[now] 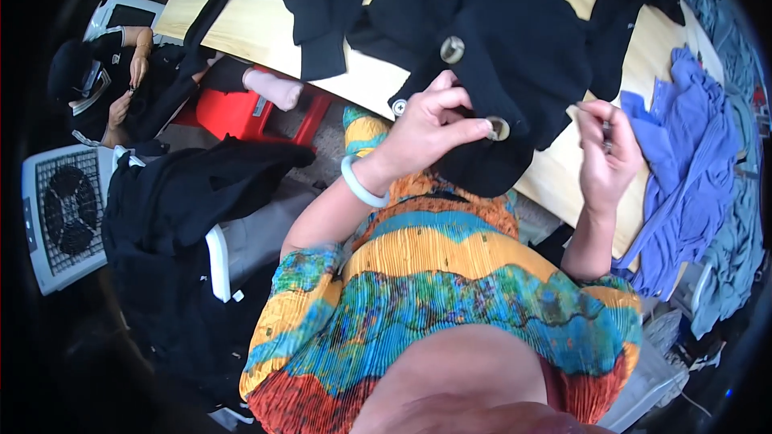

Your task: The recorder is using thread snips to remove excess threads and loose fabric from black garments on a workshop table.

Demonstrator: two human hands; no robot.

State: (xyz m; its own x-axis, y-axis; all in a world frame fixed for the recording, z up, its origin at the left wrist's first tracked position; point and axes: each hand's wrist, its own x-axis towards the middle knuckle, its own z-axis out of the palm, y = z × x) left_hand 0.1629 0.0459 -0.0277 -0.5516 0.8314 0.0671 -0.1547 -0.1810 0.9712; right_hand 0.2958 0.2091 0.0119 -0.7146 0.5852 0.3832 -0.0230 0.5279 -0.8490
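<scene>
A black knit garment [515,56] lies over the near edge of the table and hangs down towards my lap. Its lower edge is pinched in my left hand [430,124], with the thumb tip against a large greyish round button [499,128]. A second button of the same kind [452,50] sits farther up on the knit. Beside my left wrist is a small white round button [400,107]. My right hand [609,145] is raised to the right of the garment, thumb and fingers pinched together. Whatever is between those fingertips is too small to make out.
More black garments [322,8] spread across the light wooden table [249,24]. Blue-violet cloth [683,161] is heaped at the right edge. At left, a person [104,80] sits near a red stool [233,116], a fan unit [68,213] and draped black clothing [177,201].
</scene>
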